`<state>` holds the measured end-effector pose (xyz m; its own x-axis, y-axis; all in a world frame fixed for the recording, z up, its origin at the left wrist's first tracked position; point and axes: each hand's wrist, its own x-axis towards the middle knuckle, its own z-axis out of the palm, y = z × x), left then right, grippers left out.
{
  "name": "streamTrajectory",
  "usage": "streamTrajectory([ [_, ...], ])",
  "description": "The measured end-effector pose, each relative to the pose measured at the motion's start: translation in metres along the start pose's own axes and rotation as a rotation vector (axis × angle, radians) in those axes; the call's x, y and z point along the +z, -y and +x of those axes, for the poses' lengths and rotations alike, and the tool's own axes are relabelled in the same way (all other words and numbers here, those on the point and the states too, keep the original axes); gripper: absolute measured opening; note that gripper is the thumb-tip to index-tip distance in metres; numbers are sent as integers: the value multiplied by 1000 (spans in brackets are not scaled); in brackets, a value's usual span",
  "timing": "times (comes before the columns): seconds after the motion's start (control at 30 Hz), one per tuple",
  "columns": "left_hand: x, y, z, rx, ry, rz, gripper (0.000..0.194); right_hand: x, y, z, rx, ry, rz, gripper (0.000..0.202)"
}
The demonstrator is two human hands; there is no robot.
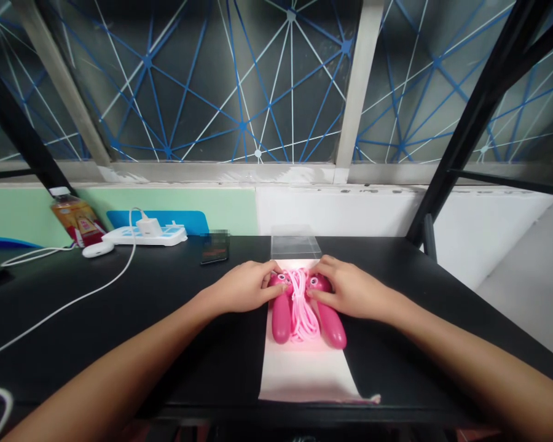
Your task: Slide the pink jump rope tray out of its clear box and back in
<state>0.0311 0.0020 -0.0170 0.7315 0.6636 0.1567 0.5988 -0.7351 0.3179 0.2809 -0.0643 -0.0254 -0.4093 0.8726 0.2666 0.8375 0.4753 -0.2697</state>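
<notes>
Jump rope (303, 316), black desk (221, 362) below windows (212, 92)

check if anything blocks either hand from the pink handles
Nothing visible does: the left hand touches the left handle, and the right hand touches the right handle. The pink cord lies between the two handles, not between a hand and its handle.

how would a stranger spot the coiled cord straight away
On the black table, find the pale strip between the left hand and right hand. On it lies the coiled cord: thin, pale pink loops, unlike the thicker, darker pink handles flanking it.
</notes>
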Motion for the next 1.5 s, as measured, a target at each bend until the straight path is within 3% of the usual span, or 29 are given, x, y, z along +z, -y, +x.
streamTrajectory([
  [0.13, -4, -3, -2, 19, -13, -46, 36, -5, 0, 0, 11, -30, 23, 29],
  [0.37, -7, 5, 3, -39, 88, -223, 38, -10, -8, 3, 34, 16, 228, 31],
  [0.47, -7, 9, 2, -55, 100, -225, 40, -11, -10, 3, 61, 79, 275, 34],
  [0.73, -15, 3, -4, 1, 142, -172, 39, -11, -6, -2, 1, 69, 290, 33],
  [0.97, -20, 0, -6, 46, 152, -175, 33, -11, -2, -4, -101, 143, 322, 54],
  [1.07, -19, 2, -5, 42, 142, -186, 33, -13, -2, -2, -169, 144, 321, 45],
  [1.23, -15, 1, -6, 29, 103, -157, 36, -14, -3, 0, -160, 142, 320, 34],
  [1.5, -15, -1, -6, 63, 91, -146, 37, -14, -4, -1, -127, 72, 250, 36],
])
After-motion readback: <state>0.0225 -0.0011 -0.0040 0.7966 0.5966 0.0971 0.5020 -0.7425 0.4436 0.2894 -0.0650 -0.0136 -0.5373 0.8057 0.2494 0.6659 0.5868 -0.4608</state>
